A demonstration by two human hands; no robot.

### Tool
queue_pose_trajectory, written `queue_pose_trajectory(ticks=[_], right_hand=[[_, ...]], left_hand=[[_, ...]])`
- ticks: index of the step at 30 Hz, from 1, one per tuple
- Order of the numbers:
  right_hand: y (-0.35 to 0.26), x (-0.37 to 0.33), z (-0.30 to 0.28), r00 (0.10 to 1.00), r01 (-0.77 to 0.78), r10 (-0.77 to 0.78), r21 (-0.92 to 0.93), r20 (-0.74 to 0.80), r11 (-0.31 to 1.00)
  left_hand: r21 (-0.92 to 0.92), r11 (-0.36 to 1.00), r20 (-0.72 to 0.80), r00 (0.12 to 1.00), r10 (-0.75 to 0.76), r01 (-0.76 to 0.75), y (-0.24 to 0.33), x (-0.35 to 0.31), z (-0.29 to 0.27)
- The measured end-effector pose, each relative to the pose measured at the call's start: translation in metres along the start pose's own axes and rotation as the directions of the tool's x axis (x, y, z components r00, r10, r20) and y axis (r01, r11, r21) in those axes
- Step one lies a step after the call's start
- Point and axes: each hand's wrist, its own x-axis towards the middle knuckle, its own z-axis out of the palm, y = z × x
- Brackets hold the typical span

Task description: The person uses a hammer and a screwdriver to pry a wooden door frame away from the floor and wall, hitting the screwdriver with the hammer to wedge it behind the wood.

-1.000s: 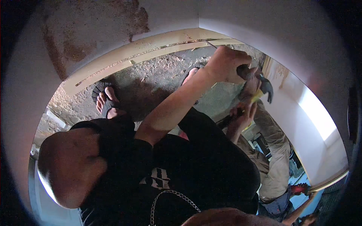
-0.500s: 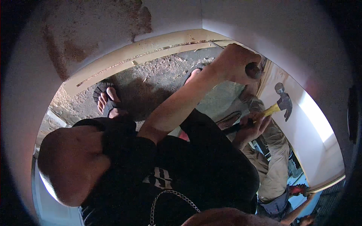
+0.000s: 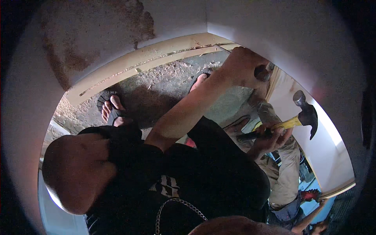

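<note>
My left hand (image 3: 244,72) is closed around a tool. Its dark round handle end (image 3: 261,73) sticks out of the fist on the right, and a thin metal shaft (image 3: 222,48) shows on the far side, near a long slot in a pale wooden board (image 3: 113,71). Whether this is a chisel or a screwdriver I cannot tell. In my right hand (image 3: 270,141) is a claw hammer (image 3: 307,113) with a yellow and black handle. The hammer head is up at the right, apart from the handle end.
Wood chips and sawdust lie on the floor (image 3: 164,76) around my sandalled feet (image 3: 111,103). Pale panels (image 3: 250,19) stand close ahead and at the right. Another person's light trousers (image 3: 288,172) and arm (image 3: 309,215) are near at the right, beside a pale panel edge.
The hammer has swung to the right and slightly down, farther from my left hand, and my right hand has moved with it. My left hand has barely moved.
</note>
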Motion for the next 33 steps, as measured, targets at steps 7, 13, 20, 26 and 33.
queue_pose_trajectory(ticks=[7, 13, 20, 26, 33], right_hand=[[0.005, -0.001, -0.005, 0.999, -0.02, 0.018, -0.076, -0.03, 0.997], [0.013, -0.001, -0.012, 0.989, 0.134, -0.142, -0.151, -0.047, 0.979], [-0.014, 0.012, -0.012, 0.964, 0.259, -0.218, -0.349, 0.153, 0.901], [0.01, 0.018, -0.023, 0.814, 0.581, -0.444, -0.519, 0.375, 0.627], [0.017, 0.008, -0.028, 0.931, 0.311, -0.317, 0.063, 0.18, 0.948]], left_hand=[[-0.007, 0.998, 0.044, 0.997, -0.064, 0.064, 0.004, 0.0, -0.002], [-0.05, 0.976, 0.187, 0.962, -0.197, 0.21, 0.003, -0.004, -0.005], [0.073, 0.99, 0.098, 0.988, -0.123, 0.117, -0.006, -0.006, 0.004], [-0.02, 0.962, 0.355, 0.901, -0.249, 0.274, 0.003, 0.003, -0.015], [0.116, 0.965, 0.433, 0.862, -0.262, 0.234, 0.001, -0.004, -0.006]])
